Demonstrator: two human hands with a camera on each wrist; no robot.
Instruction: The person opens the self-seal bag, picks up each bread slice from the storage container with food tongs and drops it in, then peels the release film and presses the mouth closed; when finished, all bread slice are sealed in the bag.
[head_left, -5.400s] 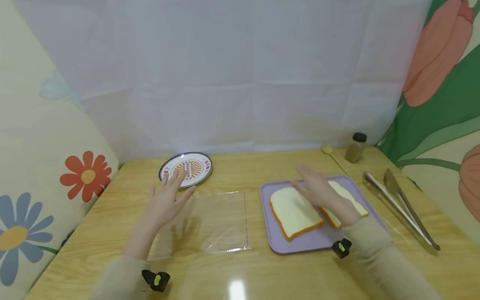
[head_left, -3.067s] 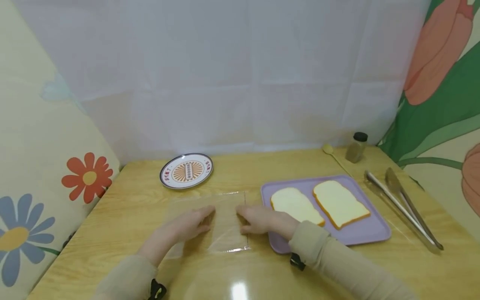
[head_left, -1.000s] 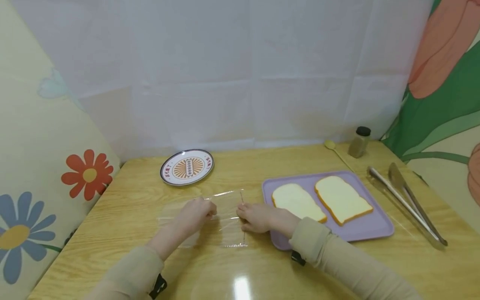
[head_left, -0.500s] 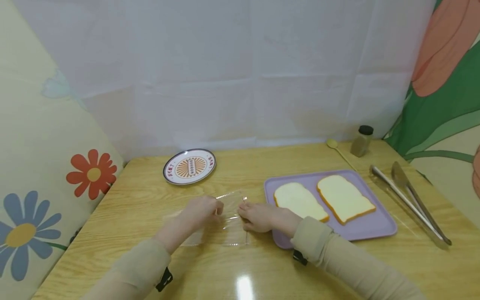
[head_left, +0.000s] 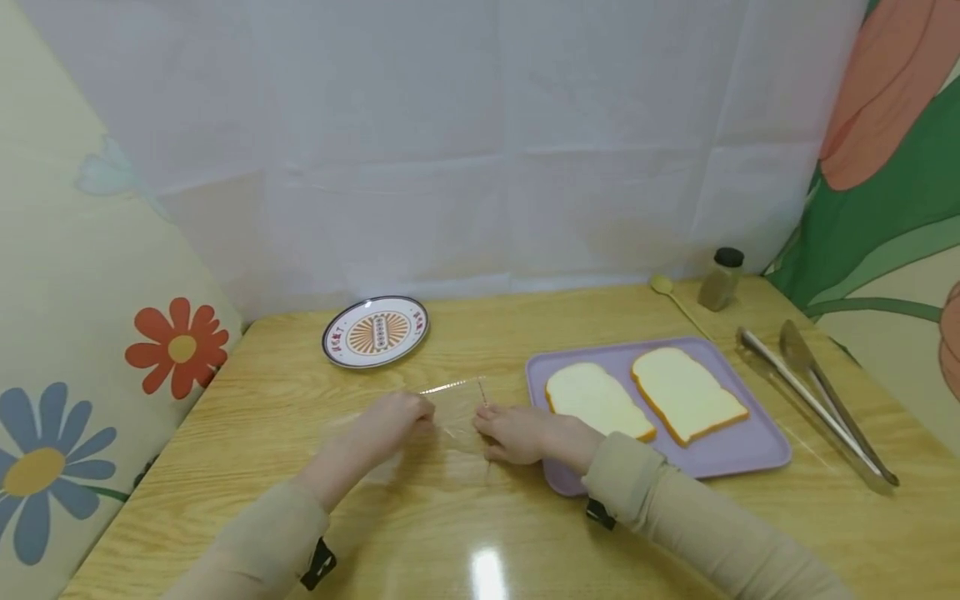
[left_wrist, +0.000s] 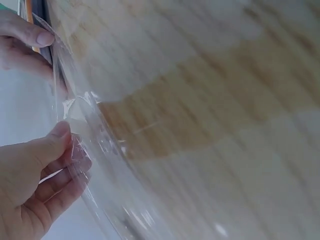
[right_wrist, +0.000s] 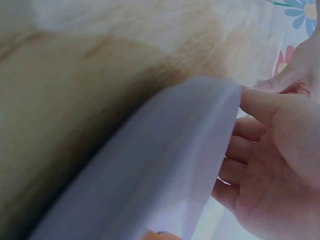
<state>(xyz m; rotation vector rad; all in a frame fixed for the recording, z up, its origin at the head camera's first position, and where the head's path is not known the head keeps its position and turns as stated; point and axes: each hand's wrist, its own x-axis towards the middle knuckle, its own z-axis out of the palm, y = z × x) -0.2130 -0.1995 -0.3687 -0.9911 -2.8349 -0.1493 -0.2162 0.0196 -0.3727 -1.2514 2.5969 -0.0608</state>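
Observation:
A clear plastic bag or film (head_left: 457, 406) lies at the middle of the table, between my hands. My left hand (head_left: 392, 418) pinches its upper layer; in the left wrist view the thumb and fingers hold the clear film (left_wrist: 112, 182), which bulges up off the wood. At the bag's right edge, my right hand (head_left: 517, 435) grips with thumb and curled fingers, its wrist over the near-left corner of the purple tray (head_left: 750, 457). In the right wrist view that hand (right_wrist: 285, 150) is behind the tray's edge, and its fingertips are partly hidden.
On the tray lie two bread slices (head_left: 596, 402). A patterned white plate (head_left: 377, 333) stands at the back left. To the right are metal tongs (head_left: 813, 404), a yellowish spoon (head_left: 663, 285) and a black-lidded jar (head_left: 722, 279). A white cloth (head_left: 480, 150) hangs behind.
Both hands have come in from hovering apart, the right one over the bread, and taken hold of the bag. Its near part has since been drawn up off the table.

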